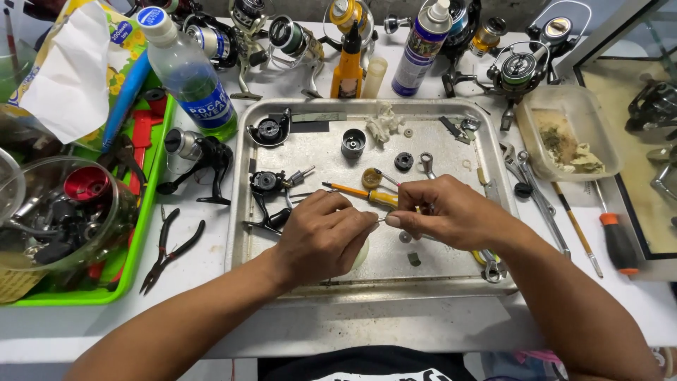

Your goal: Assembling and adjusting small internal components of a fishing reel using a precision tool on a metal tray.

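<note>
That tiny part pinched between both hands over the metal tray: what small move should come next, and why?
Probably keep it low over the tray and ease the two ends together. The left hand and right hand meet fingertip to fingertip on a thin pin, too small to identify, so a slip would land in the tray.

Both hands are meeting over the middle of the metal tray (pixel 310 279). The left hand (pixel 321 236) and right hand (pixel 444 212) are pinching a small thin part, too small to identify, between their fingertips. An orange-handled screwdriver (pixel 360 192) is lying just behind them. Pliers (pixel 169 250) are resting beside the tray's left edge.
</note>
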